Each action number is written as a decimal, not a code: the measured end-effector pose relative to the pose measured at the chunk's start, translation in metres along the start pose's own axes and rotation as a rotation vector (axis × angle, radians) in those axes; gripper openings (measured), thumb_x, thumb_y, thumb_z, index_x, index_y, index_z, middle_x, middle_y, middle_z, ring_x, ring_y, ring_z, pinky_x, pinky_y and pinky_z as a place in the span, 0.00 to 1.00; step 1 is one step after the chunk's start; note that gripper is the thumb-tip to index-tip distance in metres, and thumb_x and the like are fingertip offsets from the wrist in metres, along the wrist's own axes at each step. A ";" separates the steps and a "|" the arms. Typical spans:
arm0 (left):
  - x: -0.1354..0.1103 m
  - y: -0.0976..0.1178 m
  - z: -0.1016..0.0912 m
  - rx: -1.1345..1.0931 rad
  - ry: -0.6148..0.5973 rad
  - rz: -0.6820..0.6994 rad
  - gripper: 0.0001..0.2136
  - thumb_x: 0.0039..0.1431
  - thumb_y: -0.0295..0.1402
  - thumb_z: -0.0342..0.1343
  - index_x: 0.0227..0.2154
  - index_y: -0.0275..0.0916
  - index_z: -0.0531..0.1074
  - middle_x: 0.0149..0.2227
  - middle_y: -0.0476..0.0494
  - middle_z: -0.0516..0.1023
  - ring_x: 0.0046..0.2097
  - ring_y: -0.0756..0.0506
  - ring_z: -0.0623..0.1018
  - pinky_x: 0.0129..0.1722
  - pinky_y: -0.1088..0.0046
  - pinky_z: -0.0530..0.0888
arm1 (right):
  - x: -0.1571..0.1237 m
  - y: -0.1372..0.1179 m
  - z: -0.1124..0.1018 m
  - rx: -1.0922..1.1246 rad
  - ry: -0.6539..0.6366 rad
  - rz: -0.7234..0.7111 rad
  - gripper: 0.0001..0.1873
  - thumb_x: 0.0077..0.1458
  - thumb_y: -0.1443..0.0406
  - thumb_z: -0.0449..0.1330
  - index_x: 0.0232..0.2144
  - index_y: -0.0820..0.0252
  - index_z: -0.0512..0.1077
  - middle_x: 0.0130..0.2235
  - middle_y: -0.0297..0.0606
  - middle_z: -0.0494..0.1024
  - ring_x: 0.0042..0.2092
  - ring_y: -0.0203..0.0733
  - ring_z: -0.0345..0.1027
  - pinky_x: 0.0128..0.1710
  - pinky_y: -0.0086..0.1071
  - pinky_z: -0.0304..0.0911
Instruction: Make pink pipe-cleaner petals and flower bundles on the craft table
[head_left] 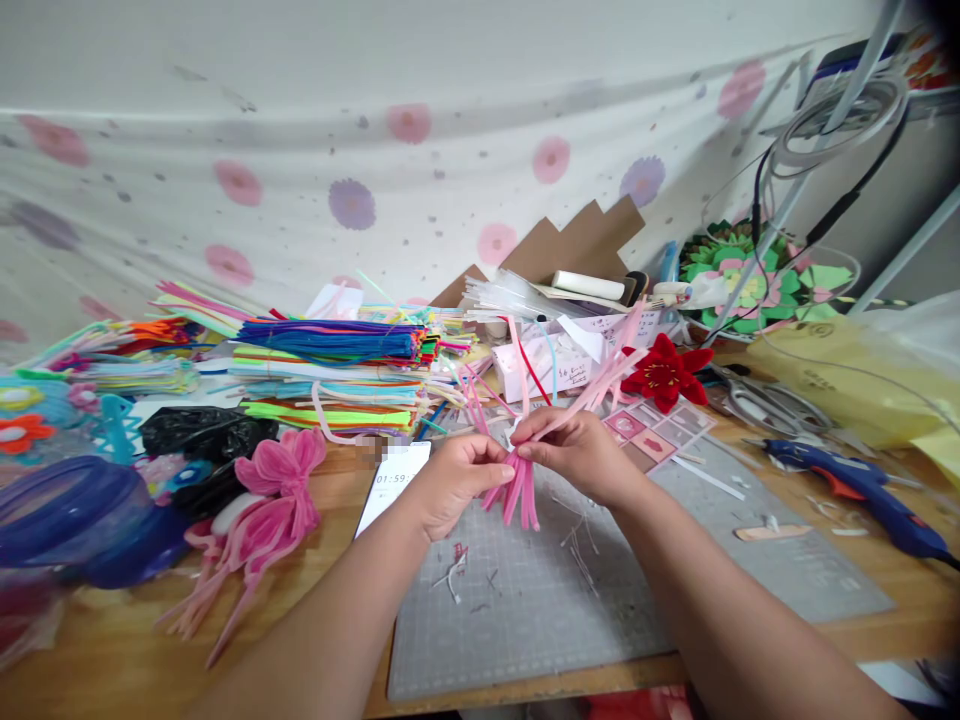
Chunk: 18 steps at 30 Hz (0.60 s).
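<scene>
A bundle of pink pipe cleaners point(519, 492) is held between both hands above the grey cutting mat. Its short ends hang below the fingers, while longer strands spread upward and to the right. My left hand point(469, 480) pinches the bundle from the left, thumb and index finger pressed together. From the right, my right hand point(577, 450) grips the same bundle at its gathered middle, with long strands passing over the fingers. A small white piece point(514, 430) shows at the gathering point; what it is I cannot make out.
Stacked pipe cleaners point(330, 340) lie at the back left. A pink pipe-cleaner bow point(281, 480) and a phone point(394, 480) sit left of the cutting mat point(525, 620). Rightward are a red flower point(666, 373), scissors point(772, 400) and a blue glue gun point(862, 490).
</scene>
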<state>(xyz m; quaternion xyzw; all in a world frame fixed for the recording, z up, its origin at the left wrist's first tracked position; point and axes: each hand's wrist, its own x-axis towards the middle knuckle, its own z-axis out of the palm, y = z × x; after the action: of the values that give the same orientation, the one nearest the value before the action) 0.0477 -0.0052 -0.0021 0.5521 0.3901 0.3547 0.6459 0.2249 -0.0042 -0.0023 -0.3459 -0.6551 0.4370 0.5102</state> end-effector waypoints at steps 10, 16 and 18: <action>-0.003 0.001 0.002 -0.049 -0.108 -0.102 0.13 0.45 0.39 0.61 0.25 0.33 0.69 0.22 0.42 0.76 0.21 0.47 0.74 0.21 0.73 0.65 | -0.002 0.000 0.005 -0.108 0.003 -0.037 0.05 0.45 0.64 0.64 0.26 0.61 0.74 0.28 0.35 0.74 0.30 0.36 0.68 0.31 0.30 0.65; -0.001 0.000 0.002 0.036 -0.004 -0.043 0.16 0.36 0.39 0.67 0.21 0.33 0.70 0.17 0.52 0.69 0.19 0.54 0.65 0.20 0.77 0.59 | -0.002 0.001 0.007 -0.145 -0.027 -0.037 0.02 0.45 0.68 0.63 0.26 0.61 0.73 0.28 0.35 0.74 0.30 0.35 0.67 0.30 0.29 0.63; -0.001 0.001 0.002 0.075 0.000 -0.046 0.15 0.36 0.39 0.67 0.19 0.33 0.70 0.17 0.53 0.67 0.19 0.55 0.62 0.21 0.77 0.57 | -0.002 0.001 0.006 -0.150 -0.045 -0.035 0.02 0.45 0.68 0.62 0.26 0.61 0.73 0.28 0.35 0.74 0.30 0.34 0.67 0.31 0.29 0.63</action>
<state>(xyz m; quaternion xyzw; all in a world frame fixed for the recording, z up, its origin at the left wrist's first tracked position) 0.0488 -0.0066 -0.0013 0.5669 0.4159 0.3248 0.6326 0.2194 -0.0070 -0.0048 -0.3616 -0.7032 0.3854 0.4756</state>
